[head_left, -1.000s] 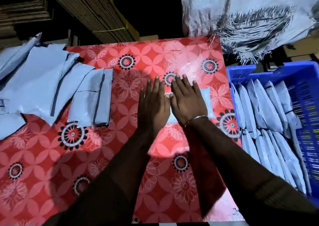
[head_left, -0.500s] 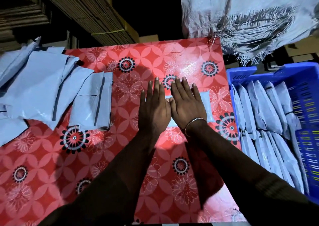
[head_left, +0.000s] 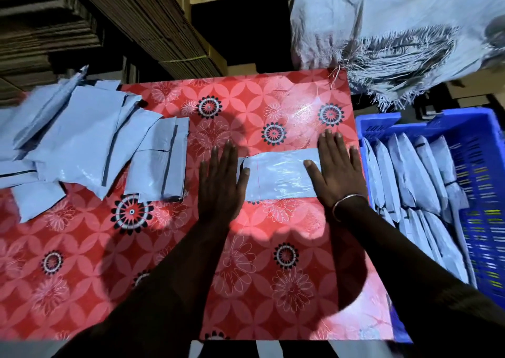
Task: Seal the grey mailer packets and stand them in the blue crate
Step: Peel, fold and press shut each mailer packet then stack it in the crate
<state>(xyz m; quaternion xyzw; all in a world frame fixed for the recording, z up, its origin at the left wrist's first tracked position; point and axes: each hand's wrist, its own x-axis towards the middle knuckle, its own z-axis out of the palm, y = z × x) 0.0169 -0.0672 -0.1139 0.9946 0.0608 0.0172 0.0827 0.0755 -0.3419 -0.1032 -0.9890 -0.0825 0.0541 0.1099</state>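
While a grey mailer packet (head_left: 278, 177) lies flat across the red floral tabletop (head_left: 246, 275), the left hand (head_left: 220, 183) and the right hand (head_left: 337, 174) press down on its two ends, set apart from each other with fingers straight and flat, gripping nothing. A loose pile of unsealed mailers (head_left: 82, 150) sits at the table's left side, well apart from the hands. Just beside the right hand, the blue crate (head_left: 481, 193) holds rows of sealed packets (head_left: 410, 183) standing on edge.
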